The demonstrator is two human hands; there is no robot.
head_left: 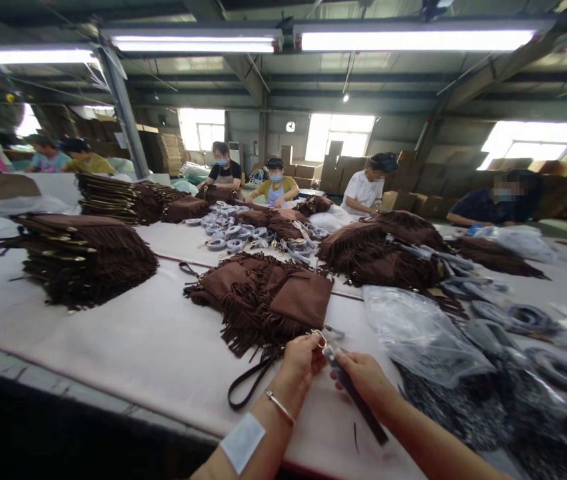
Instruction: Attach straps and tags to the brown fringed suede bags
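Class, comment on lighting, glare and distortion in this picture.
Head view: long white ceiling tubes and bright rectangular windows look overexposed; head view: glare streaks the crumpled clear plastic bag, the brown fringed bags showing little shine; head view: the rightmost window slants, suggesting lens distortion.

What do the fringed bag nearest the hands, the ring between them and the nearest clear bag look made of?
Fringed bag: leather or imitation leather, matte brown, judging by soft creases and cut strips.
Ring: probably metal, gold-coloured, from its bright shine.
Clear bag: likely thin plastic film, glossy, as its crinkles catch the light.
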